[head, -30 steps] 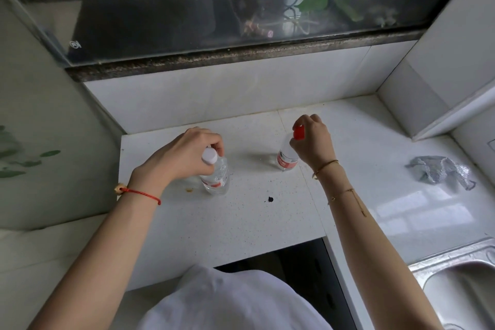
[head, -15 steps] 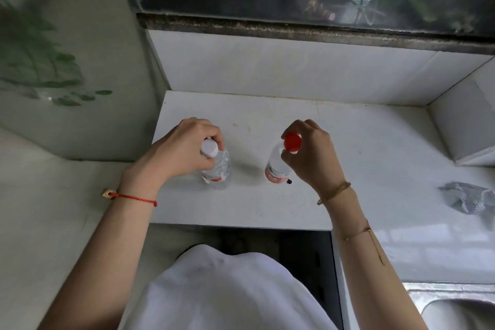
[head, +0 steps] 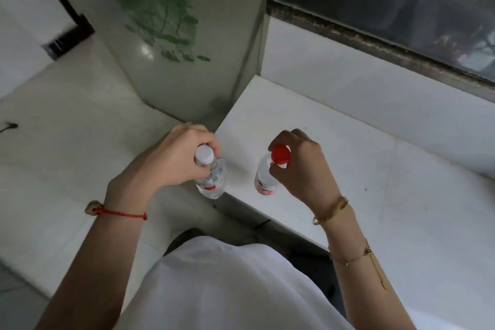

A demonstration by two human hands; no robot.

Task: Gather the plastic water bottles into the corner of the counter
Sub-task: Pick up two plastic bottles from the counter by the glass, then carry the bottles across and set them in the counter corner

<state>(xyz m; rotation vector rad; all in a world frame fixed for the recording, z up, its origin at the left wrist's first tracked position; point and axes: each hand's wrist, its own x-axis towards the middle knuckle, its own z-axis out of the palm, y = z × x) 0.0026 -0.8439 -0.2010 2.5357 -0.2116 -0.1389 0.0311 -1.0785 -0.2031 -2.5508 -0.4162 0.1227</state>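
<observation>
My left hand grips the neck of a clear plastic bottle with a white cap; this bottle hangs at the counter's front-left corner edge, half over the floor. My right hand pinches the neck of a second bottle with a red cap, which is above the white counter near its front edge. Both bottles are upright and carry red labels. Whether either bottle's base touches the counter is not clear.
A frosted glass panel with a green leaf pattern stands at the counter's left end. A white tiled backsplash and a dark stone window sill run behind. White floor tiles lie to the left.
The view has swung left and down. Both hands, each still holding its bottle, have come toward the counter's front-left edge; the white-capped bottle now overhangs the corner.
</observation>
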